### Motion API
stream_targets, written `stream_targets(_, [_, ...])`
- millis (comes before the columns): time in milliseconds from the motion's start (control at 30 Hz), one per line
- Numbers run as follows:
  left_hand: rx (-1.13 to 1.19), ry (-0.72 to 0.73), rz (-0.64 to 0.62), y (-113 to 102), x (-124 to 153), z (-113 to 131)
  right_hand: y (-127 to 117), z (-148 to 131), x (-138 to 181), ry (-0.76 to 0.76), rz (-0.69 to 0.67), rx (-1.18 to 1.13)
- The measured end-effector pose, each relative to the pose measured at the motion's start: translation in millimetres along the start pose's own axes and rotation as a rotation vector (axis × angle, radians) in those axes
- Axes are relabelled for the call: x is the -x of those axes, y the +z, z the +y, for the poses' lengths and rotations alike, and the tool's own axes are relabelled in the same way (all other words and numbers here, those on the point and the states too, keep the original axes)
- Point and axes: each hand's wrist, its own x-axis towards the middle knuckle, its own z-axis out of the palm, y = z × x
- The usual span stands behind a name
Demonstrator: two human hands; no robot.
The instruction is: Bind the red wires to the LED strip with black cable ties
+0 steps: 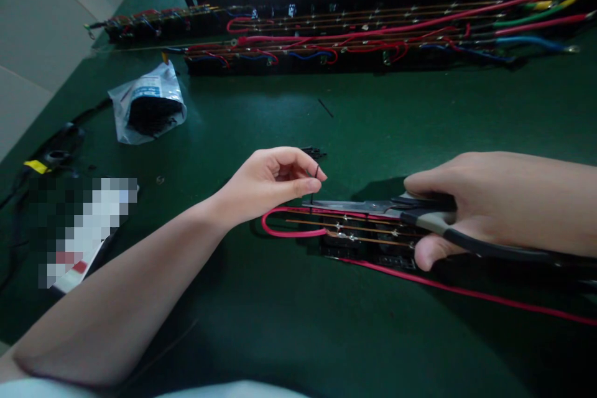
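Note:
My left hand pinches the end of a thin black cable tie between thumb and fingertips. Below the fingertips, the tie runs down to a red wire that bends in a loop at the left end of a black terminal strip with copper rods. In my right hand is a pair of long-nose pliers with grey and black handles. Their tips point left and lie at the tie, just above the strip. Whether the jaws touch the tie I cannot tell. My right hand covers part of the strip.
Behind my left hand lies a small pile of cable ties, with one loose tie farther back. A plastic bag of black ties sits at left. Long wired strips line the back of the green table. Black cables lie far left.

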Motion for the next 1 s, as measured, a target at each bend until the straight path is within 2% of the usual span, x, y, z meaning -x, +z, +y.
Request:
stream_targets(200, [-0.443, 0.136, -0.176, 3, 3, 3, 3, 7, -3, -0.038, -0.009, -0.017])
stream_targets(533, [-0.286, 0.112, -0.326, -7, 2, -1, 3, 7, -2, -0.033, -0.028, -0.004])
stream_targets(1000, [-0.378, 0.124, -0.31, -2, 6, 1, 4, 6, -3, -0.002, -0.066, -0.04])
